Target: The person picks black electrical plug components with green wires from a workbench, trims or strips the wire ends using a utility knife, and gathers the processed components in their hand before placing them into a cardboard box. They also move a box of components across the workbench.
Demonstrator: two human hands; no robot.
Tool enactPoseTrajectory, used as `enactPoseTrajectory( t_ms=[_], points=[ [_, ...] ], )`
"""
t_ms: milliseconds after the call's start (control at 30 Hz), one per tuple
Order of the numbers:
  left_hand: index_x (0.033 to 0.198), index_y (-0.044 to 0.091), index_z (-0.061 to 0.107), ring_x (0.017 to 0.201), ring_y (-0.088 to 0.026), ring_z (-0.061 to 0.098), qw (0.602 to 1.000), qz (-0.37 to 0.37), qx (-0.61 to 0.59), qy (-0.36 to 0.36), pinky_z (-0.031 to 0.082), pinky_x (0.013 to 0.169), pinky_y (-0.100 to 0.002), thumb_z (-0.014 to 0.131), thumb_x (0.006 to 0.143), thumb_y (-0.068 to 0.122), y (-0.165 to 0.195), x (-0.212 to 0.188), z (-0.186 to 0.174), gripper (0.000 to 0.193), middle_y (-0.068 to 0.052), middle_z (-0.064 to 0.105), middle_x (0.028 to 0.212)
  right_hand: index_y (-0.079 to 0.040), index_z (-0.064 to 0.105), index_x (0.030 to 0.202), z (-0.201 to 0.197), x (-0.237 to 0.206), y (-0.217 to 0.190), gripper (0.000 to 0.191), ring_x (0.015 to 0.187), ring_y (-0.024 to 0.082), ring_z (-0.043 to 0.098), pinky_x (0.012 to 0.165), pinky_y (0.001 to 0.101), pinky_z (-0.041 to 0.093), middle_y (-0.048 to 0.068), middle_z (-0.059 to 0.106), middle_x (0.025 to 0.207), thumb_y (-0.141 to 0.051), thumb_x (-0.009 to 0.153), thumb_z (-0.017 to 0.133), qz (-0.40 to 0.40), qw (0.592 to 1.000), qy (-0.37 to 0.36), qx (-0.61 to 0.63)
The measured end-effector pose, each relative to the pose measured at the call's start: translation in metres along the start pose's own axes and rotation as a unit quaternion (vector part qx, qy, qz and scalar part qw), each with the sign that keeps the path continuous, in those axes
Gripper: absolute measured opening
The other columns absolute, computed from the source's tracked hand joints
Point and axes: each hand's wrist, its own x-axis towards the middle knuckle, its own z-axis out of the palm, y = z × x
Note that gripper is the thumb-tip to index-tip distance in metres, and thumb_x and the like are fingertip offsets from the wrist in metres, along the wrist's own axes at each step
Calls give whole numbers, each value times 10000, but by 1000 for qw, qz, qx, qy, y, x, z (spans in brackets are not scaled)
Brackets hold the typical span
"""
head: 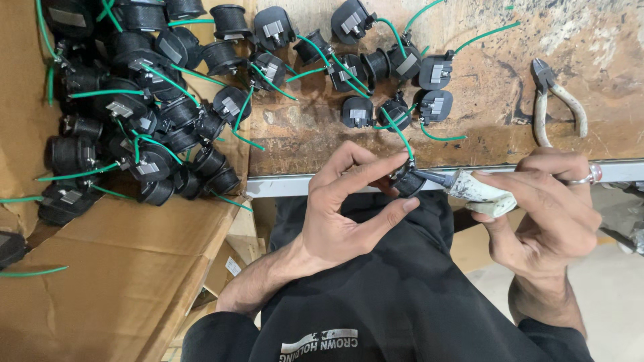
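Observation:
My left hand pinches a small black round plug part between thumb and fingers, just below the table's metal edge. A green wire rises from that part over the table. My right hand grips a screwdriver with a handle wrapped in white tape. Its dark tip touches the black part from the right. A ring sits on one finger of the right hand.
Several black plug parts with green wires lie on the worn brown table. Many more fill a cardboard box at left. Side cutters rest at the table's right. A metal rail edges the table.

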Motion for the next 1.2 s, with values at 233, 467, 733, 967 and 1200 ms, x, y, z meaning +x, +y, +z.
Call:
enactPoseTrajectory(
  t_ms=[233, 467, 733, 967, 1200],
  points=[
    [1321, 99, 676, 824, -83, 655, 995, 41, 86, 25, 541, 747, -218, 910, 891, 101, 3, 5, 0, 489, -13, 600, 991, -24, 795, 1132, -6, 4, -8, 290, 933, 267, 528, 849, 384, 430, 82, 725, 960, -97, 852, 822, -45, 993, -19, -103],
    [1286, 122, 715, 787, -104, 646, 983, 59, 157, 69, 546, 723, -234, 922, 824, 139, 8, 5, 6, 507, -6, 591, 917, -20, 787, 1135, -8, -3, -6, 308, 983, 271, 518, 862, 400, 432, 72, 705, 932, -168, 869, 836, -34, 997, 28, -66],
    [1251, 106, 720, 792, -144, 596, 974, 97, 189, 75, 496, 703, -265, 915, 809, 124, 8, 7, 7, 483, -10, 554, 951, -15, 792, 1088, -7, 1, -9, 290, 949, 271, 511, 789, 403, 431, 79, 695, 927, -180, 855, 842, -52, 996, 7, -70],
    [1233, 106, 723, 765, -165, 554, 965, 117, 223, 75, 458, 706, -296, 907, 795, 123, 4, 10, 8, 475, -12, 519, 918, 10, 797, 1038, -12, 0, -12, 309, 936, 318, 500, 826, 482, 457, 103, 711, 880, -106, 752, 780, -69, 989, -10, -128],
    [1232, 110, 721, 802, -153, 593, 973, 92, 200, 64, 480, 735, -291, 902, 791, 130, 9, 8, 8, 477, 4, 577, 947, 107, 668, 1333, -19, 13, 41, 321, 1023, 325, 654, 892, 372, 539, 210, 679, 1074, 114, 1013, 655, -61, 971, 44, -228]
  ],
)
